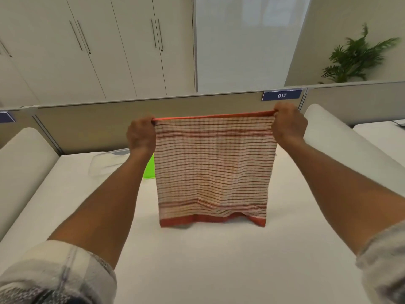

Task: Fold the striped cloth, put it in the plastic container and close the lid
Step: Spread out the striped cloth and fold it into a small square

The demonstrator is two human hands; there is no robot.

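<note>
I hold the striped cloth (213, 167) up by its top corners, left hand (141, 133) and right hand (288, 125) fingers pinched shut on it, so it hangs flat for folding.

The striped cloth (213, 170) hung below the fingers (151, 121), its lower edge on the tabletop (197, 260); the plastic container (149, 170) stood behind it.

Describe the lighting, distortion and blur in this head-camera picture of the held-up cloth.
Head view: soft, even light and faint shadows on the table; wide-angle bending bows the partition; slight blur on the plant; striped cloth and both hands, left hand, right hand, are fairly sharp.
</note>
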